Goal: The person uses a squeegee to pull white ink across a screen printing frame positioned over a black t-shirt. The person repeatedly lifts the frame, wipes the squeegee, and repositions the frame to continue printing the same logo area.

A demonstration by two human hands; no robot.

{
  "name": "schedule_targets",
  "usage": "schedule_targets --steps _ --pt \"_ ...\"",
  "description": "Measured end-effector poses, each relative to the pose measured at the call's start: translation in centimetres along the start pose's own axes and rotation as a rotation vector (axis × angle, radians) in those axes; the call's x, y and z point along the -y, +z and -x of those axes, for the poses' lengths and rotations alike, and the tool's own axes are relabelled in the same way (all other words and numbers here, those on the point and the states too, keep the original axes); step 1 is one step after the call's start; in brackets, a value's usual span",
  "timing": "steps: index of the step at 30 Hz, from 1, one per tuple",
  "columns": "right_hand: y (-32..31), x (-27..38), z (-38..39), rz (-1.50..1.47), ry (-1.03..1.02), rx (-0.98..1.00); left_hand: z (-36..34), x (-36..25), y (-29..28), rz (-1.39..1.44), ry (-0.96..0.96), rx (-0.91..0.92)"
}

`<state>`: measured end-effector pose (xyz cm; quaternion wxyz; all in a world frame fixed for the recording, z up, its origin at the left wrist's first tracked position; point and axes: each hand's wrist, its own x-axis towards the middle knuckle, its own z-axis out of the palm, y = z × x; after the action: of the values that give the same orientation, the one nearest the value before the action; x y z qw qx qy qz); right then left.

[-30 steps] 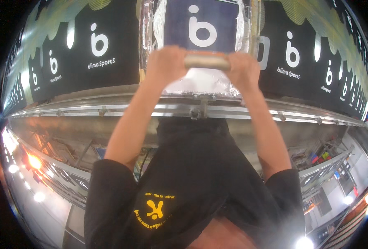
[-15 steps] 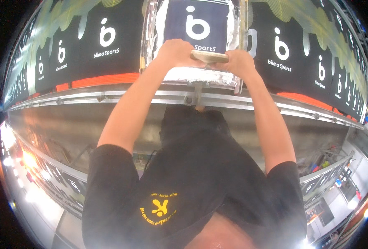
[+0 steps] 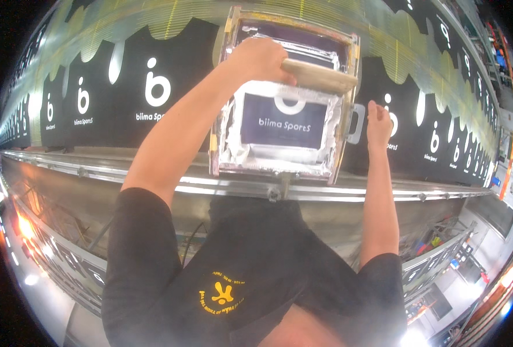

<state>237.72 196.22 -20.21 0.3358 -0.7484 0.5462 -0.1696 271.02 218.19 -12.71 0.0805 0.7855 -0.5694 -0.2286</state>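
Observation:
My left hand [image 3: 260,61] grips the left end of a long squeegee [image 3: 321,75] with a wooden handle. The squeegee lies across the upper part of a screen printing frame [image 3: 214,144]. White ink is smeared around the inside of the frame, and its dark mesh window [image 3: 282,136] shows a white logo. To the right of the frame, my right hand [image 3: 379,128] is off the squeegee, holding nothing, with its fingers loosely extended. Beside it, a grey loop handle [image 3: 357,124] sticks out from the frame's right side, apart from the fingers.
Black fabric pieces [image 3: 169,63] with white logos lie in a row on both sides along a long printing table. A metal rail [image 3: 204,186] runs along the near table edge. Another row of printed pieces [image 3: 435,263] stands behind me on the right.
The squeegee has moved away from me to the far part of the frame, in my left hand alone. My right hand has let go of it and moved right and nearer.

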Motion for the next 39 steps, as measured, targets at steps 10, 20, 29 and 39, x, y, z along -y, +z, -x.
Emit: schedule_targets --steps 10,20,29,39 --pt "1.8 3.6 1.0 -0.354 0.295 0.31 -6.0 4.6 0.8 -0.047 0.016 -0.126" --pt "-1.3 7.8 1.9 -0.422 0.172 0.167 1.7 1.9 3.3 0.081 0.006 -0.286" --pt "-0.7 9.4 2.3 -0.411 0.056 0.092 21.0 -7.1 19.2 0.075 0.155 -0.56" --pt "13.7 13.2 9.5 -0.578 -0.087 0.043 30.2 4.9 11.2 0.116 -0.006 -0.302"
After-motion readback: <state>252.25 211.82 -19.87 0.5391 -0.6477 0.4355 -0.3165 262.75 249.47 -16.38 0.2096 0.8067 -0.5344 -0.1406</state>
